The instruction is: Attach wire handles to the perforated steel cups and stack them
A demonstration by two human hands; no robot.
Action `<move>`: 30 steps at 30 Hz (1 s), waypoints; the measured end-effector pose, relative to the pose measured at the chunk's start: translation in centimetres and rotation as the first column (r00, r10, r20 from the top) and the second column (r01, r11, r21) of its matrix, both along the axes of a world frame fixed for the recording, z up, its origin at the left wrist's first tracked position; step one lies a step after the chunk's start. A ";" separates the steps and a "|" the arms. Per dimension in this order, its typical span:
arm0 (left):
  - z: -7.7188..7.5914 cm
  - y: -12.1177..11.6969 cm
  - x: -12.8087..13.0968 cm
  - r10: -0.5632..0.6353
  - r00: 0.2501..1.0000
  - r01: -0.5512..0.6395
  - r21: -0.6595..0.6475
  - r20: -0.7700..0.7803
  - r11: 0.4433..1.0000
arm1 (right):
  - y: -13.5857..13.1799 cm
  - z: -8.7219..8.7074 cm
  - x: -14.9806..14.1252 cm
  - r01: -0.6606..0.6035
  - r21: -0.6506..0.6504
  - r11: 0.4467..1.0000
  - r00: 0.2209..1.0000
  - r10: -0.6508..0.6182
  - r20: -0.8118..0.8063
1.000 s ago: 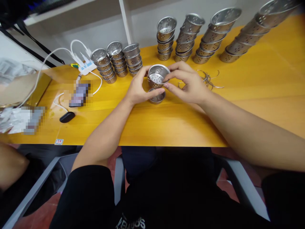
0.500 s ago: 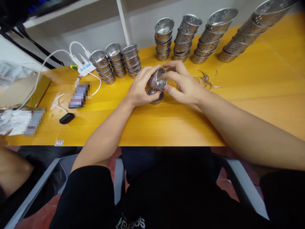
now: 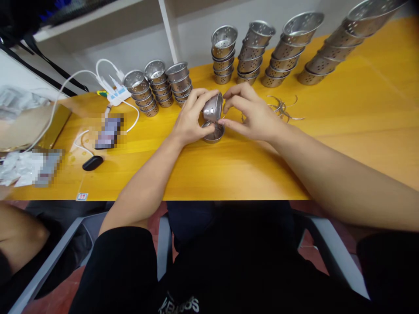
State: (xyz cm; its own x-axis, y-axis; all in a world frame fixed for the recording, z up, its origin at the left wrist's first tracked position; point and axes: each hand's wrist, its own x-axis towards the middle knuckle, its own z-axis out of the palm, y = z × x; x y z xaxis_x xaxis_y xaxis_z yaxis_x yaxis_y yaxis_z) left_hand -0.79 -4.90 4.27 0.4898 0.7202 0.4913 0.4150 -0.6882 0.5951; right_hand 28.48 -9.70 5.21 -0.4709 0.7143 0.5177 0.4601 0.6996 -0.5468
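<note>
My left hand [image 3: 190, 118] is wrapped round a perforated metal cup [image 3: 212, 108], which lies tilted on its side with its mouth toward the right. Beneath it a second metal cup [image 3: 214, 134] rests on the table, partly hidden by my left fingers. My right hand [image 3: 250, 112] is at the held cup's rim, its fingers bent and apart from the thumb. The thumb tip is close to the rim; whether it touches cannot be made out. Thin metal wire rings [image 3: 282, 109] lie in a loose heap just beyond my right hand.
Along the back stand stacks of perforated cups, some left [image 3: 155, 83] and taller ones right [image 3: 284, 54]. A white power strip [image 3: 118, 95] with cables, a phone [image 3: 109, 132] and a black oval device [image 3: 93, 163] lie at left. Another person's arm [image 3: 21, 237] is at lower left.
The held cup has turned, so its mouth faces more to the right and less of its inside shows. My right fingers have come out of its mouth to the rim.
</note>
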 end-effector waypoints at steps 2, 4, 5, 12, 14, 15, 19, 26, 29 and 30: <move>0.1 0.0 0.0 -0.007 1.000 0.007 -0.002 -0.012 1.000 | 0.0 0.1 -0.1 0.004 -0.012 1.000 1.000 -0.004 0.007; 0.0 0.0 -0.1 -0.008 1.000 0.008 -0.002 -0.019 1.000 | 0.2 0.0 -0.1 0.005 -0.010 1.000 1.000 -0.004 0.006; 0.0 0.0 -0.1 -0.007 1.000 0.007 0.001 -0.018 1.000 | 0.3 0.0 0.0 0.003 -0.004 1.000 1.000 -0.003 0.001; 0.0 0.0 0.0 -0.031 0.999 0.032 0.021 -0.036 0.999 | 1.0 -0.3 0.6 -0.018 0.028 0.999 0.998 0.020 -0.068; 0.0 0.0 -0.1 -0.016 0.999 0.018 0.040 -0.048 0.999 | 1.1 -0.3 0.4 -0.029 0.007 1.000 0.992 0.029 -0.125; -0.1 0.2 -0.3 -0.018 0.999 0.021 0.056 -0.048 0.998 | 1.1 -0.3 0.2 -0.047 -0.019 0.999 0.987 0.044 -0.157; -2.0 2.3 -1.4 -0.003 1.000 0.000 0.125 0.024 0.992 | 1.0 -0.2 0.0 -0.072 -0.090 0.993 0.964 0.046 -0.261; -7.8 8.2 -3.0 0.139 0.945 -0.171 0.086 0.295 0.982 | 3.5 -1.6 3.9 0.188 -0.033 0.982 0.977 -0.184 0.108; -9.1 9.2 -3.0 0.123 0.947 -0.138 0.029 0.296 0.990 | 5.0 -2.8 5.4 0.215 -0.097 0.972 0.952 -0.186 0.244; -9.3 9.4 -2.9 0.119 0.948 -0.128 0.012 0.294 0.992 | 5.3 -3.0 5.7 0.228 -0.097 0.969 0.945 -0.196 0.262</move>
State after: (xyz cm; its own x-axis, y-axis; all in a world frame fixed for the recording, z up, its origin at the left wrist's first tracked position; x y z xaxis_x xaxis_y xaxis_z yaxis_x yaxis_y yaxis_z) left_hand -3.68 4.46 -5.07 0.2297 0.7481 0.6226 0.3087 -0.6627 0.6823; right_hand 34.15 -4.41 2.17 -0.4036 0.8628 0.3045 0.7224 0.5047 -0.4726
